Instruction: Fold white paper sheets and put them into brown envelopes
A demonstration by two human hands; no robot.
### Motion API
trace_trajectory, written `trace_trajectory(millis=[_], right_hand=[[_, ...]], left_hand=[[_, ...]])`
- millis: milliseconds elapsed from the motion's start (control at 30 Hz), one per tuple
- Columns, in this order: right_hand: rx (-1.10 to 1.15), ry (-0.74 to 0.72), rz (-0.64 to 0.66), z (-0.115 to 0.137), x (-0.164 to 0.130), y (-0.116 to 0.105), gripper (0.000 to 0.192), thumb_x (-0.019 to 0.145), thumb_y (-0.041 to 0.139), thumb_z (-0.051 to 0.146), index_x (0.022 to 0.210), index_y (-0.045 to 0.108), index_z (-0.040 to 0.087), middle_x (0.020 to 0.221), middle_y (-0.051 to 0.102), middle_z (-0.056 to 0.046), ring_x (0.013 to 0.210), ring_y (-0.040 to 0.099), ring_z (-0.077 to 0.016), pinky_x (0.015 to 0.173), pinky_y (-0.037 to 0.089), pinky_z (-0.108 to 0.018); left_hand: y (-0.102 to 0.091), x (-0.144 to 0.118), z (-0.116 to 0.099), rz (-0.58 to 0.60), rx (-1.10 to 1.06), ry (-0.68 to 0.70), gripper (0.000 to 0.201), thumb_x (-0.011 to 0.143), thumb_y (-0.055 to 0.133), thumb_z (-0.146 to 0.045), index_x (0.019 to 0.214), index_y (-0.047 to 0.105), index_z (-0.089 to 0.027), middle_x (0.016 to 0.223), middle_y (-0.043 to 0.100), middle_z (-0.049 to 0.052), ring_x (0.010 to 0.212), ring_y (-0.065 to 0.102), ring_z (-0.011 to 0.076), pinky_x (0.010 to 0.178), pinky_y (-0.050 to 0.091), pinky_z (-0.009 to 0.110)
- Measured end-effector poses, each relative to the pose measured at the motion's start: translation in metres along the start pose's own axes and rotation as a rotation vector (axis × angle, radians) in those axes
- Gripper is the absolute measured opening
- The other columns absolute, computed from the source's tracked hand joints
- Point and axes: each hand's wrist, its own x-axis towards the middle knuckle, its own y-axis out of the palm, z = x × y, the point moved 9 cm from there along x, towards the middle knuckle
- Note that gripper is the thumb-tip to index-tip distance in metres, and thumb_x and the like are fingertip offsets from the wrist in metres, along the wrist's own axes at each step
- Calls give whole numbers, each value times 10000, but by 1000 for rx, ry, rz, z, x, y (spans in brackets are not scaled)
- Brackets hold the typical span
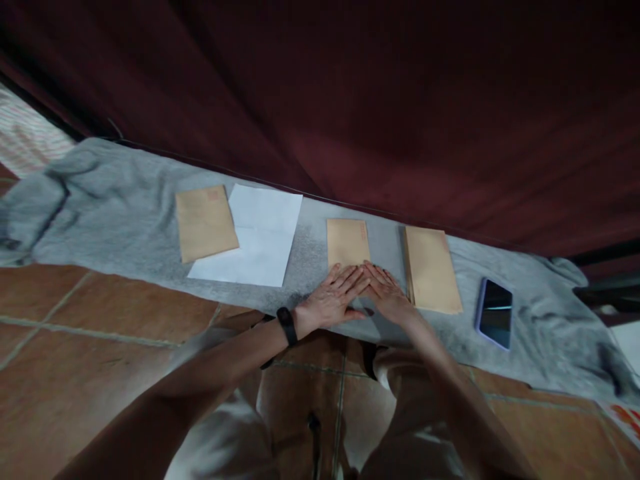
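Both hands lay flat on the near end of a brown envelope (349, 243) spread on a grey cloth (115, 213) over the tiled floor (100, 347). The left hand (333, 297), a black band (287, 325) on its wrist, and the right hand (387, 293) met fingertip to fingertip, fingers stretched out and close together, pressing down rather than gripping — nothing was pinched or lifted.

Taking that envelope as the landmark: a stack of brown envelopes (433, 268) lay just to its right, with the right hand nearly touching the stack's near corner; a phone (495, 313) lay further right, well apart. To the envelope's left sat white sheets of paper (255, 240), and a second single envelope (205, 222) overlapped their left edge. A dark red curtain (400, 100) hung behind it.

The risks, as I judged them, came from the soft cloth. It could bunch under pressure, so a sliding palm might have creased the envelope crookedly or dragged it askew. The right hand's closeness to the stack meant a sideways sweep could have nudged the top envelopes out of line. Whether the pressed envelope's flap was open or shut could not be told — the hands covered that end.
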Motion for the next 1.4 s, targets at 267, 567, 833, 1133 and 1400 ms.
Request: trace_trajectory(millis=[267, 567, 833, 1133, 1400], right_hand=[[151, 20, -94, -7, 20, -15, 551, 1085, 267, 367, 1534, 519, 171, 1617, 466, -98, 1521, 407, -233, 1262, 343, -473], [46, 117, -84, 1, 47, -10, 612, 1089, 206, 426, 1615, 370, 161, 1691, 332, -96, 1581, 272, -206, 1290, 239, -459], [-62, 250, -133, -1, 71, -7, 620, 1080, 261, 413, 1624, 335, 125, 1709, 278, -119, 1575, 282, -250, 1290, 188, -470], [-106, 294, -248, -2, 118, -14, 626, 1081, 263, 400, 1596, 369, 60, 1672, 339, -191, 1541, 335, -301, 1262, 215, -522], [-74, 357, -278, -4, 145, -19, 681, 1074, 268, 431, 1597, 329, -1, 1661, 319, -252, 1557, 296, -332, 1252, 210, -562]], left_hand=[[-3, 0, -13, 17, -73, 117, 861, 979, 447, -718, 1594, 363, -121, 1657, 384, 173, 1580, 268, 281, 1308, 96, 468], [-4, 0, -16, -19, -60, 135, 754, 986, 455, -696, 1534, 470, -177, 1616, 462, 135, 1537, 338, 298, 1290, 132, 485], [-5, -2, -21, -54, -32, 142, 769, 983, 445, -700, 1526, 481, -155, 1569, 521, 127, 1489, 392, 320, 1278, 138, 495], [-4, -1, -20, -20, -79, 134, 824, 978, 462, -707, 1576, 416, -142, 1635, 438, 125, 1536, 324, 322, 1281, 138, 496], [-3, -3, -16, 4, -126, 129, 749, 1017, 396, -684, 1588, 399, -199, 1649, 420, 109, 1561, 302, 278, 1285, 135, 480]])
